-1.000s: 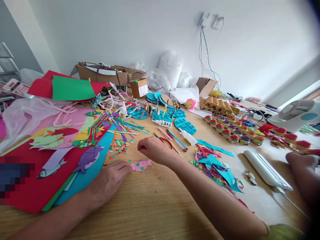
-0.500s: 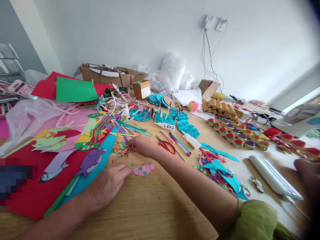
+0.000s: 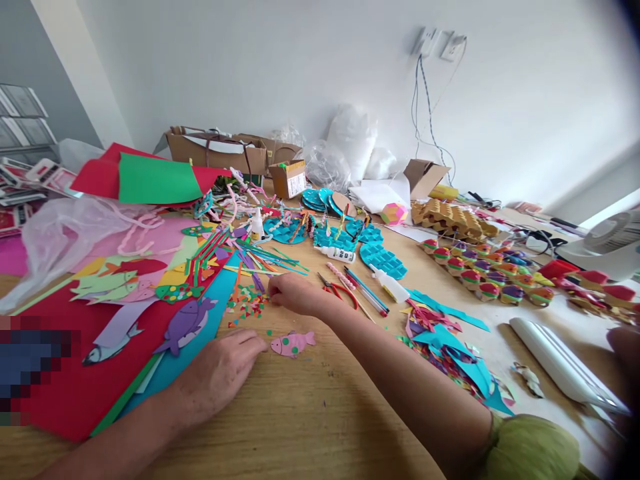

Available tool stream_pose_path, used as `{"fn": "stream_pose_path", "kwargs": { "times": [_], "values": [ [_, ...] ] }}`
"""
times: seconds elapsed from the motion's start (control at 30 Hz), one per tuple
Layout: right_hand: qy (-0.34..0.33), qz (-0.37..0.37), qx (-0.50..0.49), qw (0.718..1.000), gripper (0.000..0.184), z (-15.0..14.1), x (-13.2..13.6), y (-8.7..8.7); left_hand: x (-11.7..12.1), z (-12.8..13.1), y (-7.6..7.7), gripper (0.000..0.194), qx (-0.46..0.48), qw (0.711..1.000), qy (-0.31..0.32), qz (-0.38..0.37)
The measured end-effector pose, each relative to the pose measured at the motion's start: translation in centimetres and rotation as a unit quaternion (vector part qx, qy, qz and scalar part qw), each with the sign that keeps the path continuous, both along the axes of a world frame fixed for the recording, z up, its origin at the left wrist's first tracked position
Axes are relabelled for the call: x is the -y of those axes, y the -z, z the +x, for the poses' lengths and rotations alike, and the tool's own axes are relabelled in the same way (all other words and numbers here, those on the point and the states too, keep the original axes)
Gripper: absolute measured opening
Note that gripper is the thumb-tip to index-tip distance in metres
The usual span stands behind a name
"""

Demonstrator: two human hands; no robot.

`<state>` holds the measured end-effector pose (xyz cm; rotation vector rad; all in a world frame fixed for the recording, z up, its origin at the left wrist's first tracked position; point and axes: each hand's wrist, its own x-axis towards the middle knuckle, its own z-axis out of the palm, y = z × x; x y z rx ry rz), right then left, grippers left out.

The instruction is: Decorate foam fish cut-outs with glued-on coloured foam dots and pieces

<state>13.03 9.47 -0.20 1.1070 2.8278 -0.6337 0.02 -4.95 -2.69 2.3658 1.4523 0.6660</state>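
Observation:
A pink paper fish [image 3: 293,344] with green and magenta dots lies flat on the wooden table. My left hand [image 3: 225,367] rests palm down to its left, fingers stretched out, fingertips by the fish's head. Beyond the fish, my right hand [image 3: 293,293] is closed in a pinch at the right edge of a pile of tiny paper bits [image 3: 245,303] in red, green and orange. Whatever its fingertips hold is hidden. A stray green bit [image 3: 269,332] lies between the pile and the fish.
Orange-handled scissors [image 3: 343,290], markers [image 3: 367,293] and a glue bottle [image 3: 387,283] lie right of my right hand. Blue paper scraps [image 3: 445,343] sit farther right. Red card [image 3: 55,393] and a purple paper whale [image 3: 185,323] are at left. A person's hand [image 3: 623,347] shows at the right edge.
My right hand has drawn slightly to the right, away from the paper bits. My left hand stays beside the fish. The whole view has shifted a little.

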Motion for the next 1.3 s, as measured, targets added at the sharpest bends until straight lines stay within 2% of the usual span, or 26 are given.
{"fn": "stream_pose_path", "kwargs": {
  "times": [0.13,0.27,0.43,0.47,0.6,0.73,0.8,0.87,0.97,1.13,1.23,1.3],
  "values": [
    [0.027,-0.109,-0.069,0.991,0.008,1.0,-0.4,0.6,-0.4,-0.2,0.2,0.024,0.102,0.991,-0.057,-0.058],
    [0.037,-0.194,-0.130,0.972,0.007,1.7,0.6,0.2,-1.2,-0.3,0.3,0.018,0.231,0.955,-0.127,-0.139],
    [0.072,-0.335,-0.238,0.909,0.008,1.4,2.3,-0.6,-1.9,0.1,-0.2,0.023,0.334,0.909,-0.170,-0.185],
    [0.074,-0.346,-0.245,0.903,0.008,1.3,2.6,-0.6,-1.9,0.2,-0.3,0.023,0.345,0.904,-0.172,-0.187],
    [0.072,-0.323,-0.225,0.916,0.007,0.7,3.2,-0.5,-2.3,0.2,-0.1,0.020,0.378,0.890,-0.175,-0.185],
    [0.070,-0.325,-0.213,0.919,0.007,0.3,3.6,-0.7,-2.7,0.0,0.3,0.018,0.406,0.877,-0.173,-0.191],
    [0.062,-0.301,-0.199,0.931,0.008,0.3,3.6,-0.8,-2.8,-0.1,0.3,0.019,0.419,0.869,-0.176,-0.195],
    [0.051,-0.229,-0.164,0.958,0.010,0.4,3.5,-0.8,-2.9,-0.1,0.3,0.019,0.420,0.868,-0.181,-0.194],
    [0.061,-0.108,-0.111,0.986,0.014,1.0,3.1,-1.0,-3.0,-0.6,0.5,0.018,0.385,0.888,-0.180,-0.174],
    [0.101,0.023,-0.048,0.993,0.019,3.4,2.3,-1.7,-3.1,-1.7,0.5,0.012,0.173,0.971,-0.160,-0.028],
    [0.117,0.083,0.011,0.990,0.020,5.0,2.0,-1.8,-2.8,-1.8,0.4,0.018,0.076,0.988,-0.128,0.046],
    [0.129,0.110,0.054,0.984,0.022,6.1,1.8,-1.6,-2.6,-1.6,0.5,0.022,0.035,0.991,-0.114,0.062]
  ]
}}
